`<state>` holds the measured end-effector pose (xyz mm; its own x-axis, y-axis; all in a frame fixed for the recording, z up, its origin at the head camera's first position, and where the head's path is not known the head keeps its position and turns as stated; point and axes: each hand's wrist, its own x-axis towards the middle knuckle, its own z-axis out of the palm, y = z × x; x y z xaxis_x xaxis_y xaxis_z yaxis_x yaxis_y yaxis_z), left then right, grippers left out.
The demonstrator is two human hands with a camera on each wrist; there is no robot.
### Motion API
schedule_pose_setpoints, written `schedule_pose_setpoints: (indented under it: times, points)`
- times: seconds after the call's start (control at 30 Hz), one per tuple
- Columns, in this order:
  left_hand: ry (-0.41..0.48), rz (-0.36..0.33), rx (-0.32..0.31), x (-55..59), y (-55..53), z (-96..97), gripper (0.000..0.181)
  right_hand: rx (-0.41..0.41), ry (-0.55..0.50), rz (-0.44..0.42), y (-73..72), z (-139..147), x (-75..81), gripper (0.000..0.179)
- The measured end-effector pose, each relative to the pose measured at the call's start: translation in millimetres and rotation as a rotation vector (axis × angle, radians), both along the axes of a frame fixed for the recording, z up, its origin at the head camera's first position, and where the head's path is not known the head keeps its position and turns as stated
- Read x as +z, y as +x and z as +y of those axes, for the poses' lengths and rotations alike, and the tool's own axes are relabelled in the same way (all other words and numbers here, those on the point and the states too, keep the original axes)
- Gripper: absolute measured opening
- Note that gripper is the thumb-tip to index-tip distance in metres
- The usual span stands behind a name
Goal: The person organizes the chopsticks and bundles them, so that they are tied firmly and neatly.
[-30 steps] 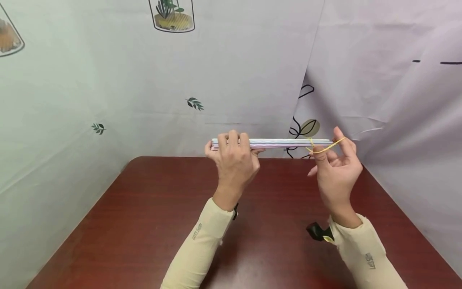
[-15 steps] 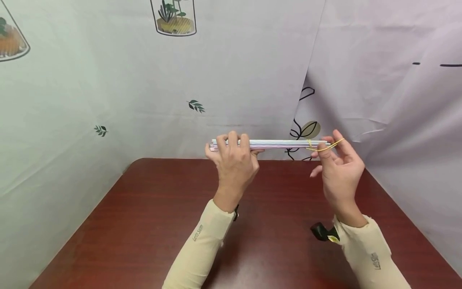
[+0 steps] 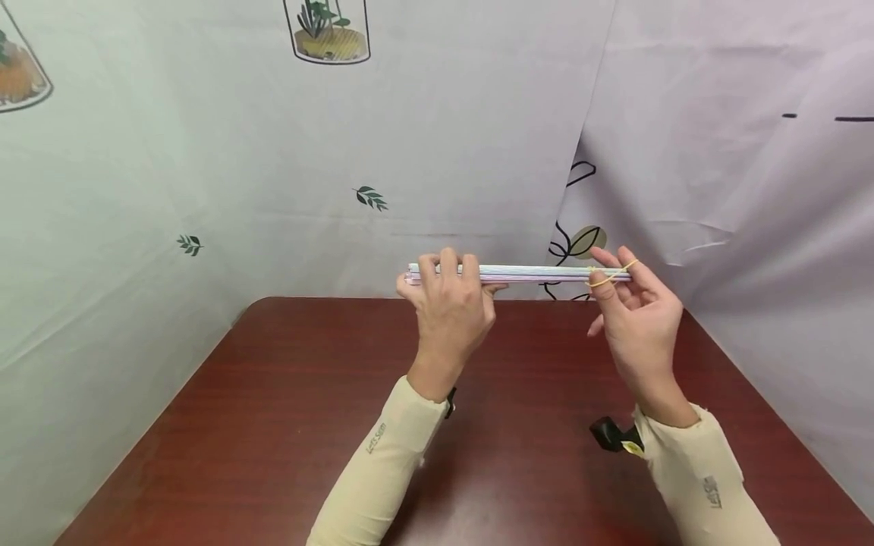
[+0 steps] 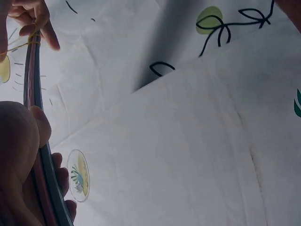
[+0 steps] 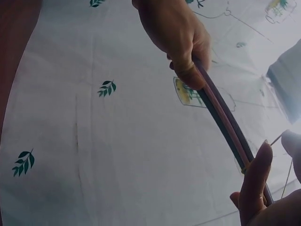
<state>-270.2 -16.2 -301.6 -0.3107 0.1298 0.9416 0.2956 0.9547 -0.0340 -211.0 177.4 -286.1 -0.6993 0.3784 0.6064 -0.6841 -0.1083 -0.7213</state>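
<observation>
In the head view my left hand (image 3: 451, 303) grips a bundle of slim pastel chopsticks (image 3: 532, 273) at their thicker end. They lie level, above the table's far edge. My right hand (image 3: 642, 326) is at their thinner end, with a yellow rubber band (image 3: 620, 273) stretched between thumb and index finger. Part of the band is wound round the chopsticks (image 4: 33, 70) in the left wrist view. The tips pass between the right hand's thumb and fingers. From the right wrist, the left thumb lies along the chopsticks (image 5: 223, 113).
A dark red-brown table (image 3: 307, 379) lies below both hands. Pale printed cloth (image 3: 451, 136) hangs behind it and along both sides. A black device (image 3: 608, 434) sticks out from the right wrist.
My left hand and the chopsticks have shifted slightly right. My right hand has come a little nearer, its thumb and index finger closer together, and the band's stretched loop looks shorter.
</observation>
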Motion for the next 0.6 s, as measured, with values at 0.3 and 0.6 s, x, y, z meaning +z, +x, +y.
schedule_pose_setpoints:
  times: [0.3, 0.6]
  points:
    - [-0.001, 0.036, 0.020, -2.1, -0.9, 3.6, 0.046, 0.105, -0.030, -0.076, 0.2, 6.8, 4.8, 0.053]
    - [0.006, 0.049, -0.017, 0.2, -1.5, -0.5, 0.046, 0.284, -0.097, -0.115, 1.1, 17.6, 8.2, 0.029]
